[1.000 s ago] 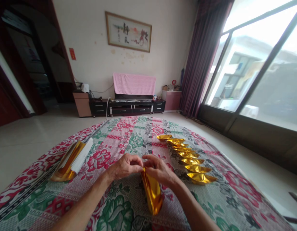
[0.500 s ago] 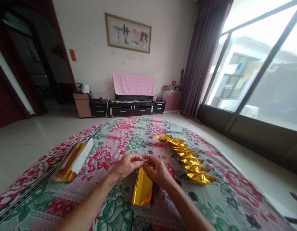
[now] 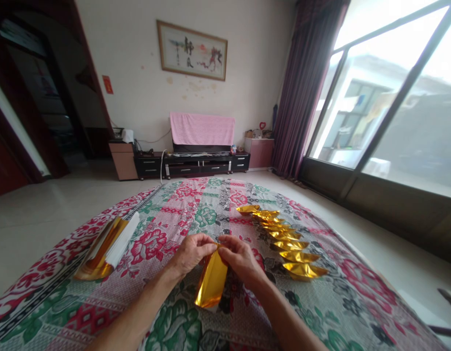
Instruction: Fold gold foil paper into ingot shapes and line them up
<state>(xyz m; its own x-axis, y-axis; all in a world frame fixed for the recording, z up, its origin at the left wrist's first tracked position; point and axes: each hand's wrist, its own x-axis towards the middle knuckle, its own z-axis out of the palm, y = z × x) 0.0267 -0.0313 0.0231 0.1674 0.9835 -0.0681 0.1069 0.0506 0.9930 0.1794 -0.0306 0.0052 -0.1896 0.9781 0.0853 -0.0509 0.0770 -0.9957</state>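
Observation:
A folded strip of shiny gold paper [image 3: 213, 282] slants over the flowered cloth, its far end between my two hands. My left hand [image 3: 193, 251] pinches the far left corner with thumb and fingertips. Close beside it, my right hand [image 3: 240, 256] pinches the far right corner. To the right, several boat-shaped gold paper pieces [image 3: 304, 270] stand in a slanting row. On the left lies a stack of gold and white paper sheets [image 3: 105, 248], curled upward.
The patterned cloth [image 3: 152, 243] covers a round table. Beyond it are a low black cabinet [image 3: 189, 168], a pink cloth [image 3: 202, 128] over a screen, a purple curtain [image 3: 298, 92] and a large window at the right.
The near end of the gold strip has swung slightly left, and the strip looks more tilted. Both hands stay pinched at its far end. The whole view has shifted slightly.

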